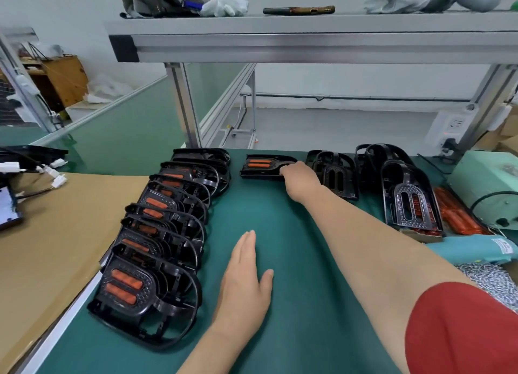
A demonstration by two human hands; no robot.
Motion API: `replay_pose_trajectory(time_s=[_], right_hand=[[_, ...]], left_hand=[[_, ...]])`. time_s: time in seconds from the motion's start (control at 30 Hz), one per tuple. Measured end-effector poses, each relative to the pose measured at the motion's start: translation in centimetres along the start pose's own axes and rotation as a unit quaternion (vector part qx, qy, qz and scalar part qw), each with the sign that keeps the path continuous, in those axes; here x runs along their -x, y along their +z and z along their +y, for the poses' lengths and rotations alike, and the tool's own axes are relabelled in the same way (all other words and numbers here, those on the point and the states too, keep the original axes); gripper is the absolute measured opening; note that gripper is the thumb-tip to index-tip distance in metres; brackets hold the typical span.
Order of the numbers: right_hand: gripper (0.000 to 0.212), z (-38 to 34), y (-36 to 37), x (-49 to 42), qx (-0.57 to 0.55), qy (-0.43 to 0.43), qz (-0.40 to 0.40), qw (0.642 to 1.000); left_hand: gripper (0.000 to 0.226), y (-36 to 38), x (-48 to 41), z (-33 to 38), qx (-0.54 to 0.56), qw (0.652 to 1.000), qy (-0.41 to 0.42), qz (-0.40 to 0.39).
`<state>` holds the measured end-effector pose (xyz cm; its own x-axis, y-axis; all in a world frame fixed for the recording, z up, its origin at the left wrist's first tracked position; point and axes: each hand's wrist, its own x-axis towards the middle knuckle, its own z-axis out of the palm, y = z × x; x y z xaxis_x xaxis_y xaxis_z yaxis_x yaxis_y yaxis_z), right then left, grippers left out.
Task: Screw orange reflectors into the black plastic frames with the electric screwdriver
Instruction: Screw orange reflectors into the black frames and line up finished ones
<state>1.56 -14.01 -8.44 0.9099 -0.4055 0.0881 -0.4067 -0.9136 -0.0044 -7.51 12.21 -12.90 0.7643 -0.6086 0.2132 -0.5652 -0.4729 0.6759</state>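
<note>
My right hand [300, 177] reaches to the far edge of the green mat and grips the right end of a black frame with orange reflectors [263, 166] lying flat there. My left hand [244, 284] rests flat on the mat with straight fingers and holds nothing. A row of several black frames fitted with orange reflectors [157, 233] overlaps along the left. Black frames without reflectors [333, 174] stand at the far right, one [406, 202] leaning over a tray of loose orange reflectors [457, 216]. The teal electric screwdriver [476, 250] lies at the right.
A pile of silver screws [490, 284] lies at the right edge. A pale green box [487, 185] with a cable sits at far right. Brown cardboard [50, 233] covers the bench on the left. An aluminium shelf [308, 39] spans overhead on posts.
</note>
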Motion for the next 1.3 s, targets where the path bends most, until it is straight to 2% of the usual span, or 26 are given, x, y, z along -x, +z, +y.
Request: replay_pose_trajectory(time_s=[0.13, 0.23, 0.27, 0.3, 0.4, 0.47, 0.5, 0.67, 0.83, 1.13, 1.3], right_hand=[[0.04, 0.6, -0.8, 0.9, -0.036, 0.003, -0.015, 0.999], [0.033, 1.9, -2.6, 1.3, -0.038, 0.023, 0.04, 0.998], [0.038, 2.5, -3.1, 1.5, -0.026, 0.048, 0.063, 0.997], [0.053, 3.2, -3.5, 1.7, -0.017, 0.085, 0.072, 0.994], [0.099, 4.8, -3.6, 2.8, -0.027, 0.187, -0.014, 0.982], [0.111, 5.3, -2.6, 3.6, -0.023, 0.209, -0.073, 0.975], [0.112, 5.4, -1.9, 4.0, -0.021, 0.212, -0.078, 0.974], [0.084, 5.1, -1.4, 4.9, -0.045, 0.209, -0.041, 0.976], [0.052, 5.5, -2.7, 6.3, 0.013, 0.137, -0.018, 0.99], [0.032, 6.3, -8.2, 10.7, 0.085, 0.066, 0.09, 0.99], [0.019, 4.1, -13.0, 13.3, 0.101, -0.017, 0.078, 0.992]], left_hand=[[0.072, -0.1, 0.0, 0.2, -0.004, 1.0, 0.003, -0.001], [0.071, -0.1, 0.0, 0.1, -0.002, 1.0, 0.003, 0.001], [0.071, -0.1, 0.0, 0.1, -0.002, 1.0, 0.003, 0.001], [0.071, 0.0, -0.1, 0.1, -0.004, 1.0, 0.002, 0.001], [0.069, 0.2, 0.0, 0.2, -0.012, 1.0, 0.003, 0.001], [0.069, 0.1, 0.0, 0.3, -0.012, 1.0, 0.004, -0.002], [0.068, 0.1, 0.1, 0.3, -0.011, 1.0, 0.005, -0.004], [0.067, -0.1, -0.1, 0.2, -0.007, 1.0, 0.003, -0.002], [0.066, 0.0, -0.1, 0.2, -0.004, 1.0, 0.002, -0.002], [0.066, 0.1, -0.1, -0.1, 0.028, 1.0, 0.005, 0.004], [0.075, -0.1, 0.3, -0.1, 0.114, 0.993, -0.002, 0.021]])
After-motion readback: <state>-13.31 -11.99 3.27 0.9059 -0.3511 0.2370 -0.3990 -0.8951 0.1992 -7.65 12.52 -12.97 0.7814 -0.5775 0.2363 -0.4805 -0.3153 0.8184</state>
